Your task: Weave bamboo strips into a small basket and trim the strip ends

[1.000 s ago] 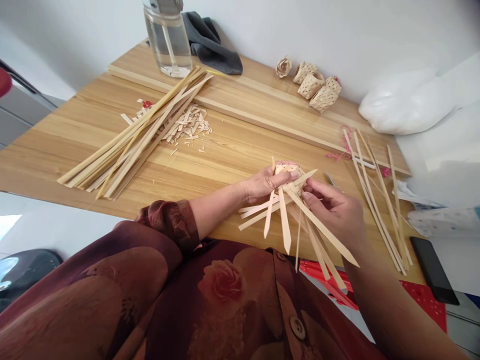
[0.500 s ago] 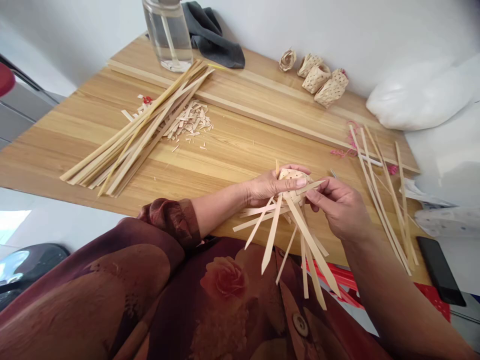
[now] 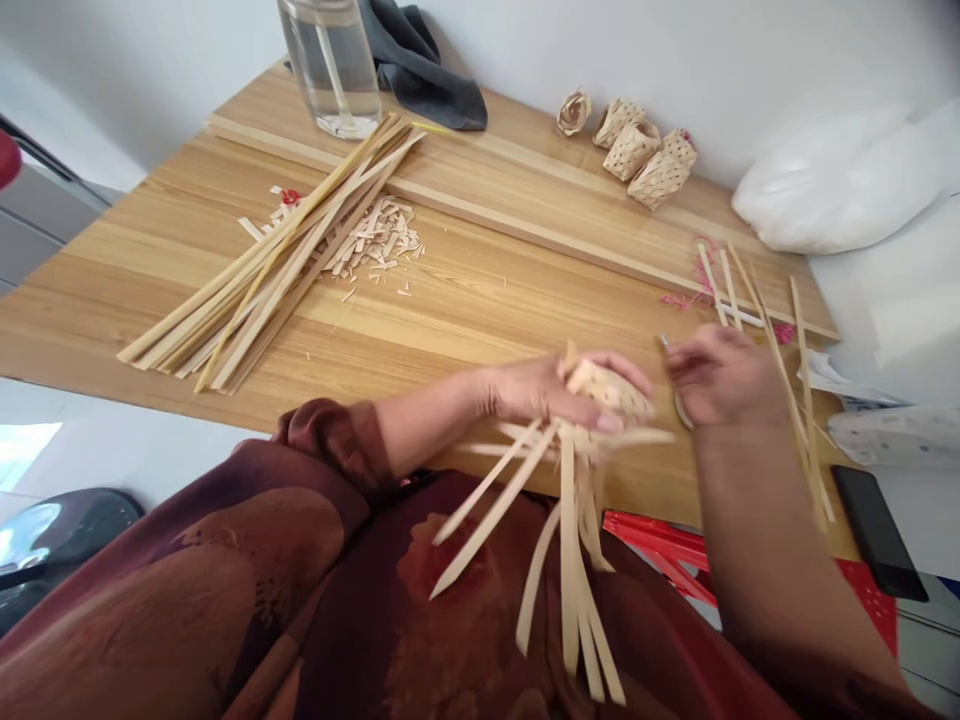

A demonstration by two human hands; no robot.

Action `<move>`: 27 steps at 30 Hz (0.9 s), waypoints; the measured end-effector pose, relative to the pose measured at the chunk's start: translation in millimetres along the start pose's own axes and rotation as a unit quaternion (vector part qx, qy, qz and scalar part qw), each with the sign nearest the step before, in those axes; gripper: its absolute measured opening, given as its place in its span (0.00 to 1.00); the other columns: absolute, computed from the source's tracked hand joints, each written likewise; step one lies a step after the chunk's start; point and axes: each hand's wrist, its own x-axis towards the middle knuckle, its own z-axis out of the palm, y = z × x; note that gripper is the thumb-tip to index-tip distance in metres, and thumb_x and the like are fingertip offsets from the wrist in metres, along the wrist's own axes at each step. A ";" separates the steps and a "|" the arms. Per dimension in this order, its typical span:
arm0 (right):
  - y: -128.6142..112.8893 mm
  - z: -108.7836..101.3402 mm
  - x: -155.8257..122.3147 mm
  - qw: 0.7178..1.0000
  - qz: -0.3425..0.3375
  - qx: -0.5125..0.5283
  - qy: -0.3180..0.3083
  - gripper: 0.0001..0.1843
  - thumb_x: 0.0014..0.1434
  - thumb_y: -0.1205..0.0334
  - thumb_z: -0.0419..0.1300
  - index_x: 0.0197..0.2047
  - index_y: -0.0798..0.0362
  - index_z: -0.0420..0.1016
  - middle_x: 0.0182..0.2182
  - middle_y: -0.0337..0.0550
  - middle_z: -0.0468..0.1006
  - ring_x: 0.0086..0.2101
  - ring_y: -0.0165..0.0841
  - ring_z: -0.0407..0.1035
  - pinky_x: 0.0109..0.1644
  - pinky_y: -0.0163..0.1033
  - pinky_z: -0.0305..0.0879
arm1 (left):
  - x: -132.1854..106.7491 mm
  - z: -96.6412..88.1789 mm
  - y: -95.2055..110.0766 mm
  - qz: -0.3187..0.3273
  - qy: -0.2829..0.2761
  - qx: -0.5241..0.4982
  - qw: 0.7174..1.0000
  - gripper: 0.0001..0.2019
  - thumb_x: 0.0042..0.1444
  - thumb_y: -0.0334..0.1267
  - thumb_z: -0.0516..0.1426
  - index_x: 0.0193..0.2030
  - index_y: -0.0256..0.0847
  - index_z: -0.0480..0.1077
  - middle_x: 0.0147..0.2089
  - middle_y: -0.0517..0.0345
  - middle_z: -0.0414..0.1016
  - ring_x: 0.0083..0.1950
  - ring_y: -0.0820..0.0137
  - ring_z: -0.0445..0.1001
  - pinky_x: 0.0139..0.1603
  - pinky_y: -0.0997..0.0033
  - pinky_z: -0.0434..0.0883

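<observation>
My left hand (image 3: 551, 395) is closed around a small, partly woven basket (image 3: 611, 390) of pale flat strips, its thumb pressed across the side. Loose strip ends (image 3: 568, 540) hang from the weave over my lap, and one points right. Apart from the basket, my right hand (image 3: 724, 375) is low over the table at the right, smeared by motion. Under and beside it show the thin metal tip (image 3: 664, 342) of a tool and a curved edge, perhaps its handle; the rest is hidden by the hand.
A bundle of long strips (image 3: 300, 255) lies at the left beside a pile of offcuts (image 3: 379, 238). A water jar (image 3: 334, 75) and dark cloth (image 3: 435, 90) stand behind. Several finished woven pieces (image 3: 634, 150) are along the wall. More strips (image 3: 799, 370) and a phone (image 3: 877, 530) lie right.
My right hand has let go of the strip and moved right and up, over the metal tool. My left hand has tilted the basket and brought it slightly down and right; the loose ends have swung.
</observation>
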 end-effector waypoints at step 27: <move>-5.0 50.9 -51.5 0.970 -0.017 -0.198 -0.140 0.19 0.56 0.45 0.74 0.32 0.50 0.76 0.24 0.36 0.75 0.24 0.28 0.65 0.26 0.35 0.62 | 14.9 -9.2 -12.0 0.116 0.178 -0.138 0.967 0.26 0.48 0.48 0.73 0.49 0.38 0.71 0.34 0.60 0.79 0.32 0.76 0.77 0.40 0.74 0.75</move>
